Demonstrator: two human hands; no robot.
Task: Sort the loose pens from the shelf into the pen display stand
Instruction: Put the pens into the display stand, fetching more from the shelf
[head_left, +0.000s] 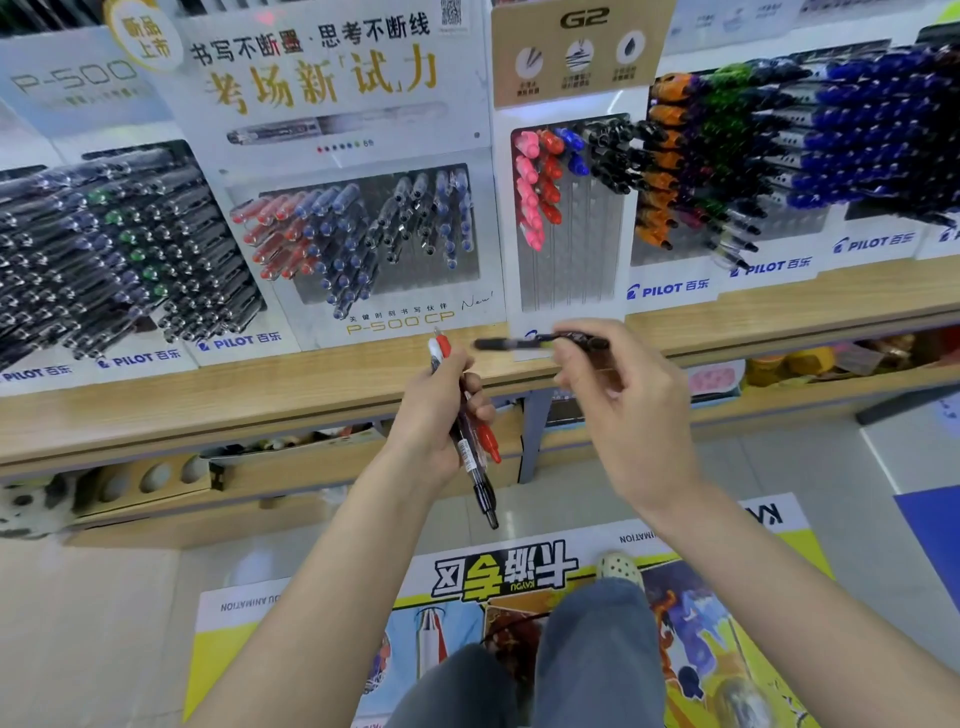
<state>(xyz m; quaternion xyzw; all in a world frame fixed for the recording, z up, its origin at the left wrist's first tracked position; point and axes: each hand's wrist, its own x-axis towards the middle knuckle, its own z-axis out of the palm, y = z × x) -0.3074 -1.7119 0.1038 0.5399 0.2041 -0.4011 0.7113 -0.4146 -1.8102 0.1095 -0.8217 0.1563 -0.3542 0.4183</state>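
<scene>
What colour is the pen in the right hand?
Black; the head view shows the pen in the right hand.

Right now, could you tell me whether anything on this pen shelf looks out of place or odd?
The G2 stand looks sparse: pens fill only its upper slots and the lower ones are bare, while neighbouring stands are packed. The left hand grips red and black pens; the right hand pinches a black pen.

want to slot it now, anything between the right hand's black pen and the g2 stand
Nothing visible. The black pen in the right hand hovers just below the G2 stand, whose lower half is bare.
</scene>
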